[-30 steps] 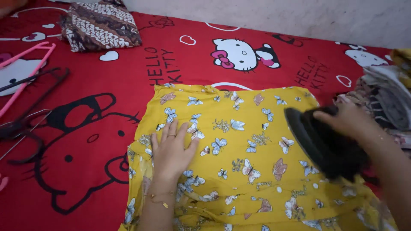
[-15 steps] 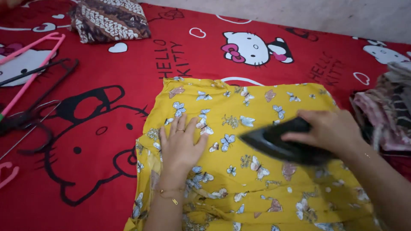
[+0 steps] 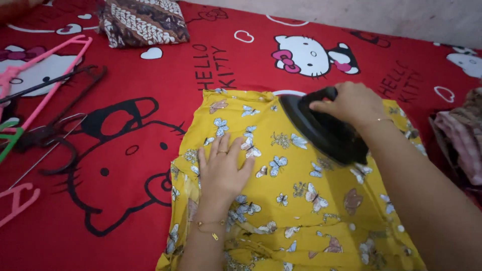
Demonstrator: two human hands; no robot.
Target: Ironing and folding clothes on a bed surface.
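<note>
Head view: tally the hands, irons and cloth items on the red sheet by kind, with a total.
Black iron: 1
Yellow butterfly garment: 1
Folded brown patterned cloth: 1
Pile of clothes at the right edge: 1
Hands: 2 (left hand flat on the garment, right hand gripping the iron)
Total: 6

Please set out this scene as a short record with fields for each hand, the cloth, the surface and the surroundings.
left hand: left hand pressed flat, fingers spread, on the yellow butterfly-print cloth
right hand: right hand in a closed grip on the black clothes iron
iron: resting on the cloth's upper part, near its top edge
surface: red cartoon-print sheet
left side: pink plastic hangers and dark hangers
top: folded brown patterned fabric
right edge: pile of clothes
</note>
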